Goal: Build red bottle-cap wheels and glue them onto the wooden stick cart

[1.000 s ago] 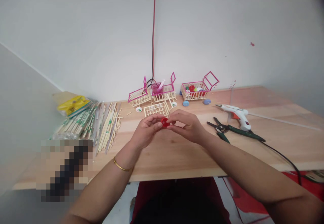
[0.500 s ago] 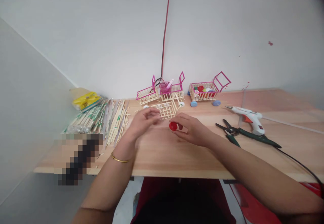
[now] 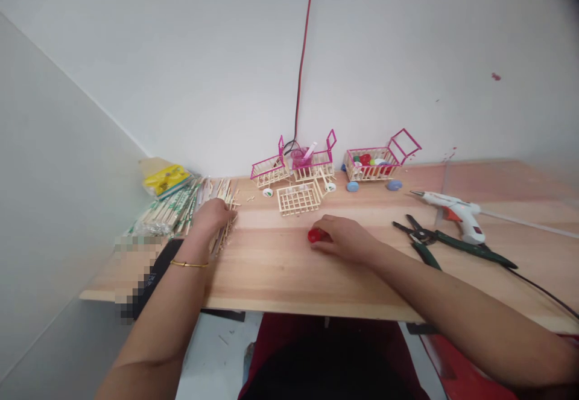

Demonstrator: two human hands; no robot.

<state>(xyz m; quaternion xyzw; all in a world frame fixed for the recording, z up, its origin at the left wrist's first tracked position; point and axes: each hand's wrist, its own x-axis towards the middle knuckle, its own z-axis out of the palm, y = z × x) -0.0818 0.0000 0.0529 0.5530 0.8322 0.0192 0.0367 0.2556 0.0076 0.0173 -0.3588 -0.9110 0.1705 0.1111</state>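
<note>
A red bottle cap (image 3: 313, 235) is held low over the table between the thumb and fingers of my right hand (image 3: 344, 237). My left hand (image 3: 213, 214) is down among the loose thin wooden sticks (image 3: 221, 240), its fingers curled inward. What those fingers grip is hidden. Between and beyond my hands lies a small basket of crossed sticks (image 3: 298, 200) with white wheels beside it.
Behind stand small stick carts with pink rims (image 3: 270, 171), one cart (image 3: 371, 165) holding coloured bits. Blue caps (image 3: 353, 187) sit before it. On the right lie a glue gun (image 3: 465, 216) and green-handled cutters (image 3: 470, 249). Packaged sticks (image 3: 165, 213) and a yellow bag (image 3: 165, 177) are left.
My left hand has moved left, away from the cap, onto the loose sticks. My right hand keeps the red bottle cap, now slightly lower. The view has shifted a little.
</note>
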